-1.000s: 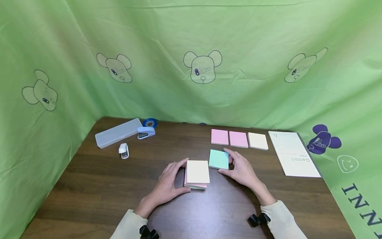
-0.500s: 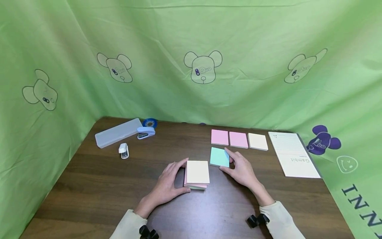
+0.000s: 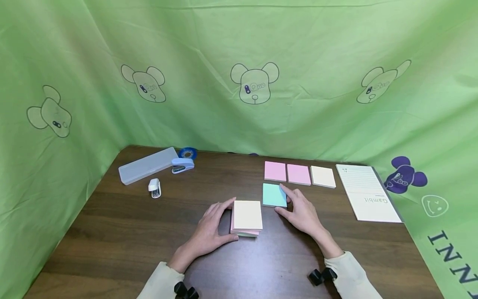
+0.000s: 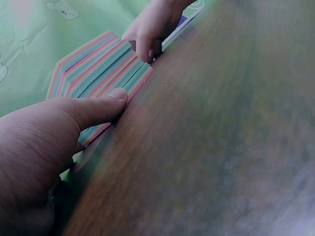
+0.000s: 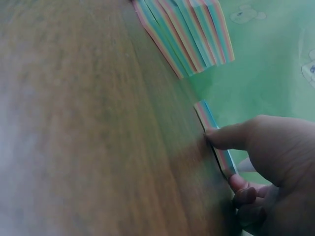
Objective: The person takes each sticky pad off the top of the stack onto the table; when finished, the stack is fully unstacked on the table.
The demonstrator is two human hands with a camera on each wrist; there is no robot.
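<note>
A stack of sticky note pads [image 3: 248,216] stands mid-table with a cream pad on top. Striped pink, yellow and blue edges show along its side in the left wrist view. My left hand [image 3: 207,232] holds the stack from the left, thumb [image 4: 106,105] at the near side and fingers at the far side. Just right of and beyond the stack, my right hand [image 3: 301,211] pinches a turquoise sticky note pad [image 3: 274,195] between thumb and fingers by its right part. In the right wrist view this pad [image 5: 219,135] lies flat, low at the table surface.
Two pink pads [image 3: 274,171] and a cream pad [image 3: 323,177] lie in a row behind the turquoise one. A notebook [image 3: 367,193] is at the right. Far left are a pencil case [image 3: 147,166], blue tape roll [image 3: 187,153], blue stapler [image 3: 183,165] and white stapler [image 3: 154,188].
My right hand has slid the turquoise pad slightly away from me, closer to the row of pads behind. The left hand and the stack have stayed in place.
</note>
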